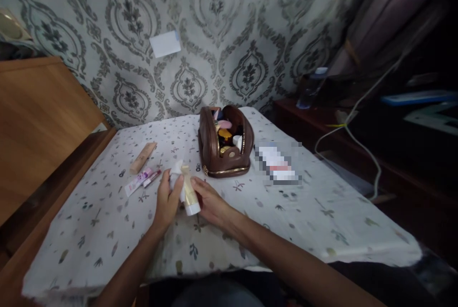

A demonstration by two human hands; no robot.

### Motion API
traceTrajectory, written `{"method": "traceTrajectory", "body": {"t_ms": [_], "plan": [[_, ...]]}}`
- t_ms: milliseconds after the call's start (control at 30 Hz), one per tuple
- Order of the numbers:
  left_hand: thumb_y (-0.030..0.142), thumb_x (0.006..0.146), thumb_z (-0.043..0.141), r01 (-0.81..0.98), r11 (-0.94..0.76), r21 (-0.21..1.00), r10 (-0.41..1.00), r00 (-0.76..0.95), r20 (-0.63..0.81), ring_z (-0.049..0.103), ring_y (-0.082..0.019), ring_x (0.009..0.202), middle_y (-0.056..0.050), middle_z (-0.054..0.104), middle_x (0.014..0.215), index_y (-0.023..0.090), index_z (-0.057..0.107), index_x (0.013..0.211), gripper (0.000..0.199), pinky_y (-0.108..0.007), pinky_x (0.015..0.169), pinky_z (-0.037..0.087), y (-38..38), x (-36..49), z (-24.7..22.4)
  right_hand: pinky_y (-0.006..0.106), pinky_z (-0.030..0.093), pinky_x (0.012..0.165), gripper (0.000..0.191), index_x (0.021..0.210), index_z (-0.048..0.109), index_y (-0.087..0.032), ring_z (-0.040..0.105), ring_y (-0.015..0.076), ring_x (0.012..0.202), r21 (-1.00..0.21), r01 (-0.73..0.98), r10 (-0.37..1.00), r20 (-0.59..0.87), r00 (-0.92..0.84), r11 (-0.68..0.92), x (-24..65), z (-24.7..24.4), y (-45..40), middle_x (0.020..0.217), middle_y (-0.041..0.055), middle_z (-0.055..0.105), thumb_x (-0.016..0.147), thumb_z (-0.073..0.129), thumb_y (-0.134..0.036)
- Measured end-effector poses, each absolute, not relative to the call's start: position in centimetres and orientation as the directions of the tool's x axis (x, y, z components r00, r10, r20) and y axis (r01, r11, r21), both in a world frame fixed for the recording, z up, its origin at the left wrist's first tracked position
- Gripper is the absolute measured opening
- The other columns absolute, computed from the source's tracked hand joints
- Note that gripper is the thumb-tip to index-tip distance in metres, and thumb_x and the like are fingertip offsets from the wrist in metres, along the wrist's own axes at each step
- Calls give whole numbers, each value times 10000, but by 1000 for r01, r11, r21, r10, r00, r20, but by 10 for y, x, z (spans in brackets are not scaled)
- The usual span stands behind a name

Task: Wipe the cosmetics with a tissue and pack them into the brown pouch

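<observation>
My right hand (207, 198) grips a pale yellow squeeze tube (190, 191), its white cap pointing down toward me. Pressed against the tube's left side is a crumpled white tissue (176, 169), held in my left hand (168, 199) between thumb and fingers. Just beyond my hands stands a brown cosmetic bag (211, 147), unzipped, with several items inside, among them an amber-lidded jar (225, 135) and something pink. To the left of my left hand lie a pink-and-white tube (138, 182), a small lip gloss tube (152, 178) and a beige box (143, 158).
A patterned white cloth (307, 230) covers the table. Right of the bag lies a flat, blurred-out object (278, 164). A wooden panel (43, 121) borders the left side. Over on the right are a plastic bottle (312, 88) and a hanging white cable (361, 147).
</observation>
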State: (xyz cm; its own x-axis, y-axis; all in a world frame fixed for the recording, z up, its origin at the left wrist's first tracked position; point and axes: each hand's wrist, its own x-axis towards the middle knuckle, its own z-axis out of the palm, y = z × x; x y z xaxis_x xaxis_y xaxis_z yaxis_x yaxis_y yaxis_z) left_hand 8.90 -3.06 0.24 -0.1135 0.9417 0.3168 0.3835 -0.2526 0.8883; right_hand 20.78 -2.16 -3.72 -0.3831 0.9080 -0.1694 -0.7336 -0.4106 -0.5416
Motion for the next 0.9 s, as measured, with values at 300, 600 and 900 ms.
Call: {"method": "traceTrajectory", "body": {"t_ms": [300, 600, 900], "plan": [[661, 909, 484, 390, -195, 900, 935, -204, 291, 522, -164, 699, 11, 555, 694, 201, 542, 749, 491, -276, 667, 458, -22, 79, 18, 265, 520, 728, 535, 1064, 683, -200, 670, 151, 816, -684, -625, 863, -12, -505, -375, 217, -18, -31, 978, 39, 729, 639, 896, -445], [682, 822, 585, 327, -83, 941, 981, -138, 134, 637, -284, 1078, -81, 719, 1054, 208, 692, 988, 513, -359, 879, 547, -42, 79, -3, 328, 484, 922, 454, 986, 737, -213, 663, 180, 916, -749, -662, 978, 109, -176, -36, 228, -11, -22, 972, 32, 742, 624, 894, -436], [657, 746, 660, 312, 35, 949, 999, -33, -26, 671, -259, 665, -97, 728, 843, 199, 677, 1101, 580, -370, 554, 553, -41, 65, -37, 248, 468, 707, 398, 941, 735, -207, 620, 152, 822, -787, -616, 979, 91, -182, -41, 233, -13, -20, 904, 14, 716, 645, 874, -433]]}}
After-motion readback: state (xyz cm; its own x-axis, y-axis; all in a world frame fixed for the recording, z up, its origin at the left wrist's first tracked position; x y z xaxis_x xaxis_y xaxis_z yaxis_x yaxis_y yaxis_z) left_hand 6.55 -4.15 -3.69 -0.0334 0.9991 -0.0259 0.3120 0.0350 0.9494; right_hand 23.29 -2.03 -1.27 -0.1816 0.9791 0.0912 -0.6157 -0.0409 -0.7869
